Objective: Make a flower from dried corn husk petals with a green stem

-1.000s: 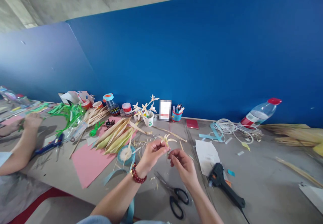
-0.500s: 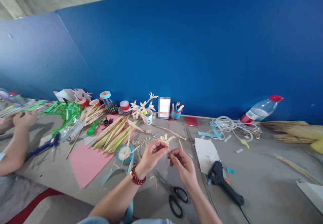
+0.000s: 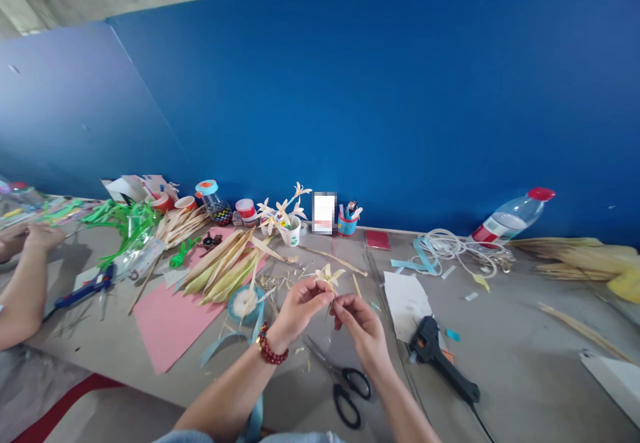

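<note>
A pale husk flower (image 3: 329,274) with thin pointed petals stands upright above my fingertips. My left hand (image 3: 306,302), with a red bead bracelet on its wrist, pinches it just under the petals. Close beside it, my right hand (image 3: 358,323) is closed in a pinch at the flower's thin stem; the fingers hide most of the stem. Below the hands lie black-handled scissors (image 3: 346,396) on the grey table. A roll of light blue ribbon (image 3: 245,304) is left of my left hand, and scraps of husk are scattered behind it.
Dried corn husks (image 3: 223,270) lie on pink paper (image 3: 167,326). A white cup (image 3: 290,233) holds finished husk flowers. Right of me are a black glue gun (image 3: 445,363), white paper (image 3: 407,303), a white cord (image 3: 445,246) and a tilted bottle (image 3: 515,216). A co-worker's arm (image 3: 25,283) is at left.
My hands hold the flower in nearly the same place, the right fingers slightly nearer the left. The whole view has shifted slightly. The co-worker's hands have moved a little left.
</note>
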